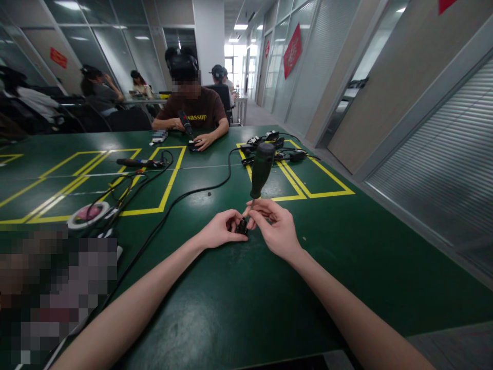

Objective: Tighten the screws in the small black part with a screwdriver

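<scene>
My left hand [221,228] is closed around a small black part [242,226] on the green table, thumb in front and fingers behind. Its exact kind is too small to make out. My right hand [274,225] pinches the thin shaft of a screwdriver [262,167] between thumb and fingers, low down near the tip. The dark handle stands almost upright above the hand, leaning slightly right. The screwdriver's tip is down at the black part, partly hidden by my fingers.
Black cables and adapters [275,146] lie beyond my right hand. A long cable [181,194] crosses the table on the left. Nearby are a tape roll [88,215] and a dark-handled tool [139,163]. Across the table [215,308], a person [196,105] works with a power screwdriver [185,124].
</scene>
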`<control>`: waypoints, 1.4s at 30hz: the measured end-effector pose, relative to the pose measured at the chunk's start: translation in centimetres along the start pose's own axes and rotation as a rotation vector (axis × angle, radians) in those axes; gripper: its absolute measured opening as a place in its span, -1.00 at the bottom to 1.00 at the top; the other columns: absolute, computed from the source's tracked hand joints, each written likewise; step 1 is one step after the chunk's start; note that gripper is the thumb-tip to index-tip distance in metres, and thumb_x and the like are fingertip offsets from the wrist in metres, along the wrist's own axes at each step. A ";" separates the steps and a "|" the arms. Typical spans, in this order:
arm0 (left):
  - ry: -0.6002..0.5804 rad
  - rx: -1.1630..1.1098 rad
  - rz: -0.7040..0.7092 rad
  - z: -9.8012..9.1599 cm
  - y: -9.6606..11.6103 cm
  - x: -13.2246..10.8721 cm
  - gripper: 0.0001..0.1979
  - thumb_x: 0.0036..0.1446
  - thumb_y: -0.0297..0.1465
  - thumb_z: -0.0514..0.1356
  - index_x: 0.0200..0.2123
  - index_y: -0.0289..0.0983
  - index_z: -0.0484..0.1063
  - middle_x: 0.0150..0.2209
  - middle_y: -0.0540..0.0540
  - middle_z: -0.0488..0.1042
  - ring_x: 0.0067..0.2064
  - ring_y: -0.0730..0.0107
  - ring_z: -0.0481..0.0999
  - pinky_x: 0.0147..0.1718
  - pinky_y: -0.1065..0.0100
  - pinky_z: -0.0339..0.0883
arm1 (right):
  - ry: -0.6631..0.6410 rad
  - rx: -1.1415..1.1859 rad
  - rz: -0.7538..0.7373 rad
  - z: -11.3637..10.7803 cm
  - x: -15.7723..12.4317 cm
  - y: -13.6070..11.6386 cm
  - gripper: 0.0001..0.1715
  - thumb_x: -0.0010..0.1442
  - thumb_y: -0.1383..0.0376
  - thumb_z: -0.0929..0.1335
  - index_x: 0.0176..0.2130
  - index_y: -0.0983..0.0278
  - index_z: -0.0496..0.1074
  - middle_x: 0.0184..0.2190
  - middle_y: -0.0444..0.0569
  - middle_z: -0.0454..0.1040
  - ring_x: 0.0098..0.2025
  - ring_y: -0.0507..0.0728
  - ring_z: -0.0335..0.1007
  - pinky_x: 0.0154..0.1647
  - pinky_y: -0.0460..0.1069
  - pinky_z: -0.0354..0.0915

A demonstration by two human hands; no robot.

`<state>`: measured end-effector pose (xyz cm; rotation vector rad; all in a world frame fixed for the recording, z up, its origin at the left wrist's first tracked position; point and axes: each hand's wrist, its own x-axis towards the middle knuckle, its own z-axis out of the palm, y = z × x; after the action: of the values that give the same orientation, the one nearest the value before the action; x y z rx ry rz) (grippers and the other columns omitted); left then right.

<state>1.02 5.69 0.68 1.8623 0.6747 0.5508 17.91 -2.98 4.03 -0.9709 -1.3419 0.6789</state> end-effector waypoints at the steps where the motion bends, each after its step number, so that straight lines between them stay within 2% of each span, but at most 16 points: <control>1: -0.002 -0.005 0.001 0.0 0.0 0.0 -0.58 -0.10 -0.26 0.51 -0.28 -0.29 0.40 -0.41 0.11 0.35 -0.43 0.51 0.30 -0.42 0.42 0.18 | -0.009 -0.002 0.004 0.0 0.0 -0.1 -0.84 0.29 0.25 0.41 -0.13 0.25 0.51 -0.34 -0.05 0.64 -0.50 0.04 0.53 -0.37 0.00 0.53; 8: -0.008 -0.034 -0.002 0.2 -0.4 0.0 -0.58 -0.09 -0.26 0.51 -0.29 -0.29 0.38 -0.42 0.11 0.35 -0.44 0.53 0.29 -0.43 0.43 0.17 | -0.071 0.017 0.027 -0.1 0.3 -0.2 -0.81 0.31 0.19 0.39 -0.14 0.26 0.50 -0.38 -0.07 0.58 -0.50 0.04 0.48 -0.40 -0.01 0.48; 16: -0.018 -0.062 -0.006 0.0 -0.1 0.0 -0.58 -0.11 -0.28 0.51 -0.33 -0.29 0.36 -0.43 0.12 0.34 -0.44 0.54 0.28 -0.44 0.43 0.16 | -0.145 -0.029 0.039 -0.3 0.7 -0.7 -0.85 0.33 0.24 0.33 -0.23 0.25 0.47 -0.47 -0.12 0.47 -0.53 0.02 0.36 -0.42 -0.03 0.38; 22: -0.015 -0.045 -0.004 0.2 0.1 -0.1 -0.58 -0.09 -0.26 0.51 -0.28 -0.29 0.40 -0.44 0.11 0.34 -0.44 0.53 0.30 -0.43 0.43 0.19 | -0.202 -0.036 0.038 -0.4 1.2 -1.2 -0.86 0.31 0.27 0.32 -0.27 0.24 0.46 -0.52 -0.16 0.39 -0.53 0.01 0.32 -0.44 -0.05 0.34; 26: -0.066 -0.072 0.003 -0.3 0.3 0.0 -0.56 -0.11 -0.29 0.50 -0.21 -0.30 0.43 -0.41 0.09 0.37 -0.41 0.50 0.35 -0.38 0.41 0.24 | -0.217 -0.030 0.051 -0.5 1.3 -1.2 -0.87 0.31 0.27 0.32 -0.27 0.25 0.45 -0.48 -0.14 0.45 -0.51 0.01 0.36 -0.42 -0.06 0.36; 28: -0.126 -0.050 0.019 -1.3 0.7 0.1 -0.51 -0.14 -0.33 0.50 -0.14 -0.30 0.44 -0.30 0.02 0.45 -0.35 0.46 0.39 -0.34 0.40 0.27 | -0.218 -0.030 0.050 -0.5 1.3 -1.2 -0.87 0.31 0.27 0.32 -0.28 0.25 0.44 -0.47 -0.13 0.46 -0.51 0.00 0.36 -0.43 -0.07 0.35; 31: -0.046 -0.088 0.073 -3.3 2.3 0.0 -0.57 0.03 -0.28 0.36 -0.02 -0.29 0.47 -0.19 -0.07 0.51 -0.24 0.36 0.46 -0.24 0.34 0.35 | -0.217 -0.012 0.053 -0.4 1.3 -1.0 -0.85 0.32 0.24 0.33 -0.27 0.25 0.45 -0.44 -0.12 0.48 -0.52 -0.01 0.36 -0.44 -0.07 0.34; 34: 0.082 -0.124 0.239 -4.7 5.3 0.0 -0.55 0.20 -0.19 0.28 0.11 -0.26 0.49 -0.01 -0.16 0.56 -0.01 0.22 0.53 -0.02 0.26 0.40 | -0.208 0.015 0.070 -0.3 1.3 -1.0 -0.82 0.32 0.19 0.35 -0.23 0.25 0.46 -0.42 -0.11 0.49 -0.52 -0.01 0.34 -0.43 -0.06 0.34; 37: 0.118 -0.162 0.411 -4.6 8.9 0.0 -0.47 0.28 -0.12 0.28 0.22 -0.22 0.44 0.13 -0.19 0.55 0.18 0.10 0.51 0.13 0.18 0.40 | -0.203 0.019 0.084 -0.3 1.2 -1.1 -0.79 0.32 0.16 0.35 -0.23 0.25 0.47 -0.42 -0.11 0.50 -0.52 -0.01 0.34 -0.43 -0.05 0.35; 40: 0.109 -0.182 0.480 -3.6 11.6 0.3 -0.43 0.27 -0.13 0.32 0.27 -0.21 0.40 0.10 -0.19 0.58 0.15 0.09 0.56 0.14 0.13 0.45 | -0.201 0.014 0.088 -0.2 1.1 -1.0 -0.78 0.31 0.14 0.36 -0.26 0.25 0.46 -0.43 -0.11 0.51 -0.53 -0.01 0.34 -0.44 -0.05 0.35; 42: 0.077 -0.177 0.472 -3.1 12.5 0.4 -0.44 0.27 -0.13 0.32 0.24 -0.26 0.43 0.03 -0.21 0.61 0.11 0.08 0.60 0.10 0.13 0.50 | -0.205 0.010 0.092 -0.3 1.1 -0.9 -0.79 0.30 0.15 0.36 -0.25 0.25 0.46 -0.43 -0.10 0.52 -0.53 0.00 0.35 -0.45 -0.05 0.36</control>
<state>1.81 4.17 13.46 1.8402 0.2186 0.9574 18.21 -2.54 5.38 -0.9796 -1.4772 0.8728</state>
